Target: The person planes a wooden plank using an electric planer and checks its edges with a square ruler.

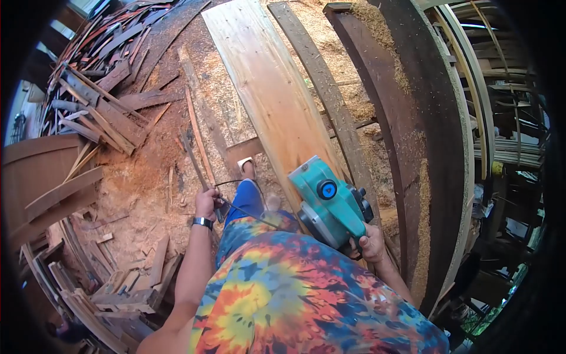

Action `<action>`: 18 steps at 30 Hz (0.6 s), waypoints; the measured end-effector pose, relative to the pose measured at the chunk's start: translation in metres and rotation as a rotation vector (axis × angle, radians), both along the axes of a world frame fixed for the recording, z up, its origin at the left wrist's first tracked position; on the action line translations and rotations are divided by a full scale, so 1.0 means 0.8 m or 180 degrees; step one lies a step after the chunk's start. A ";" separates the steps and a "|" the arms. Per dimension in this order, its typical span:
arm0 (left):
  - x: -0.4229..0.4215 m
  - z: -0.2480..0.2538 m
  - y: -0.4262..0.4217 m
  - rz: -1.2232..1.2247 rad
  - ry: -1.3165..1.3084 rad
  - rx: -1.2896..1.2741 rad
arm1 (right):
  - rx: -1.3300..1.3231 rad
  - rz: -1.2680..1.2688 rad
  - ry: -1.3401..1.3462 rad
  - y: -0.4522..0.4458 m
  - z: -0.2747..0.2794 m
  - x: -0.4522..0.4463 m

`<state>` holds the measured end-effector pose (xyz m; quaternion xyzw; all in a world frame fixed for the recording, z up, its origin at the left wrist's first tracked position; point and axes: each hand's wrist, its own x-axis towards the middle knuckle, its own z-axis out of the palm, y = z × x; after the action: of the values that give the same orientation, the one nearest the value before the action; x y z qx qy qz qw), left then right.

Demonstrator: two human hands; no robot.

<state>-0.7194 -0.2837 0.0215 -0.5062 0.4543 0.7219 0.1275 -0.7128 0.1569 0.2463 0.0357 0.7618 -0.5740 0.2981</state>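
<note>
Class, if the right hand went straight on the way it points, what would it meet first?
The teal planer the right hand holds; past that, probably the pale board, though depth is unclear.

One head-worn camera looks forward and down. The shirt lies nearest, the pale board stretching away ahead.

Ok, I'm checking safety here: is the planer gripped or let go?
Gripped: the right hand wraps around the handle of the planer. Whether it is running, one still picture cannot tell.
</note>
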 end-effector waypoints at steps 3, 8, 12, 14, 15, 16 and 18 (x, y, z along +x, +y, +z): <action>0.012 -0.028 0.023 -0.0512 0.0200 -0.0102 | 0.0023 -0.0088 0.0014 0.005 -0.001 0.021; 0.013 -0.033 0.013 -0.0643 0.0232 -0.0253 | -0.0055 -0.0044 0.0176 -0.043 -0.017 -0.041; 0.010 -0.035 -0.023 -0.0222 0.0272 -0.0342 | -0.0183 -0.0018 0.0193 -0.133 -0.026 -0.165; 0.017 -0.057 -0.043 -0.0001 0.0325 -0.0497 | -0.0255 0.0060 0.0353 -0.189 -0.024 -0.245; 0.014 -0.043 -0.045 0.0136 0.0287 -0.0567 | -0.0154 0.0056 0.0390 -0.217 -0.017 -0.284; 0.011 -0.034 -0.050 0.0197 0.0244 -0.0506 | -0.0096 0.0037 0.0487 -0.246 -0.012 -0.320; 0.012 -0.025 -0.063 0.0315 0.0129 -0.0383 | -0.0328 0.0037 0.0524 -0.293 -0.022 -0.391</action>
<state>-0.7096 -0.3345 0.0012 -0.5200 0.4739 0.7088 0.0518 -1.0257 -0.0771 0.2290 -0.0314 0.7534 -0.6117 0.2393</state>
